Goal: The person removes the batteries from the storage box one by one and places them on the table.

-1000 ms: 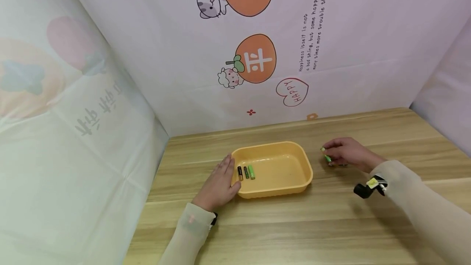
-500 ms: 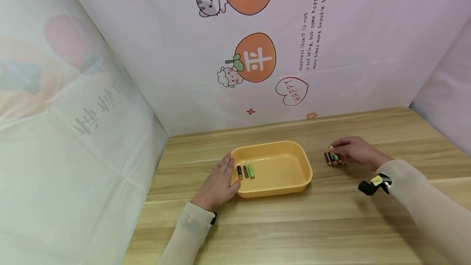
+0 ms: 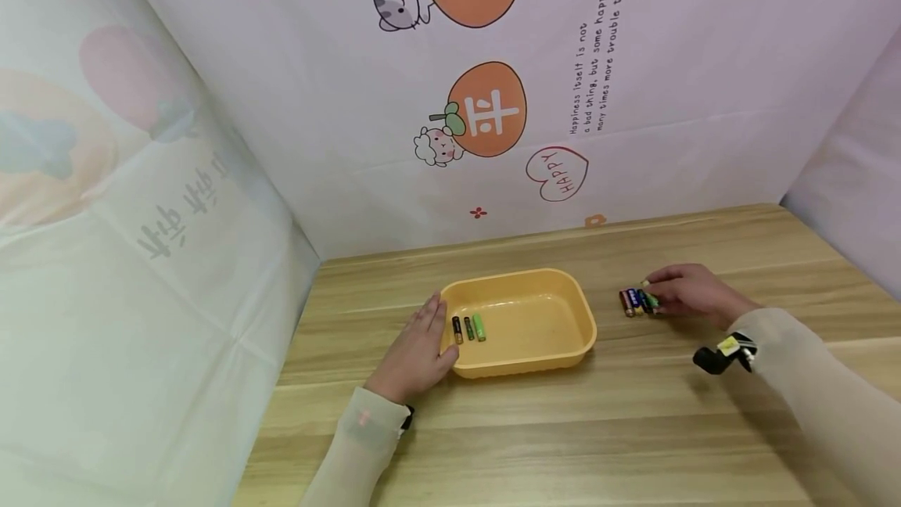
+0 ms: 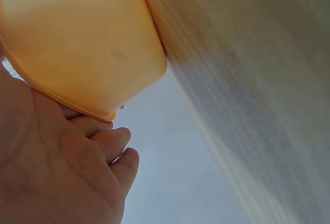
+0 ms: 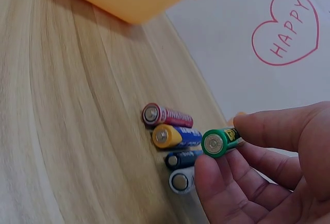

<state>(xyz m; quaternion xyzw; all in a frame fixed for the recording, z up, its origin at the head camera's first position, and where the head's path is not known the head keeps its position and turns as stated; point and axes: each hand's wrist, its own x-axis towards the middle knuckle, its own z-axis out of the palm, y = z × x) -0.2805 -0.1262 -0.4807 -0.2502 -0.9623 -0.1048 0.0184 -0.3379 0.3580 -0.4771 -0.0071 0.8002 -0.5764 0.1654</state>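
Observation:
My right hand (image 3: 693, 289) pinches a green battery (image 5: 214, 142) between thumb and finger, its flat end facing the right wrist camera. Under it on the table lie a dark red battery (image 5: 167, 116), a blue and yellow battery (image 5: 178, 137), a dark blue battery (image 5: 181, 159) and a silver-ended battery (image 5: 180, 181), side by side and partly hidden by the fingers. With fingers extended, my left hand (image 3: 411, 354) rests along the left rim of a yellow tray (image 3: 524, 368). Inside lie a black battery (image 3: 457, 329), a dark green battery (image 3: 469, 328) and a light green battery (image 3: 479, 327).
A wooden table (image 3: 535, 436) carries everything. White printed cloth (image 3: 394, 202) hangs along its back edge, and more cloth (image 3: 176, 319) borders the left side. A small black camera (image 3: 718, 358) is strapped to the right wrist.
My right hand has shifted slightly right with the green battery, uncovering more of the batteries on the table. The left hand and tray stay where they were.

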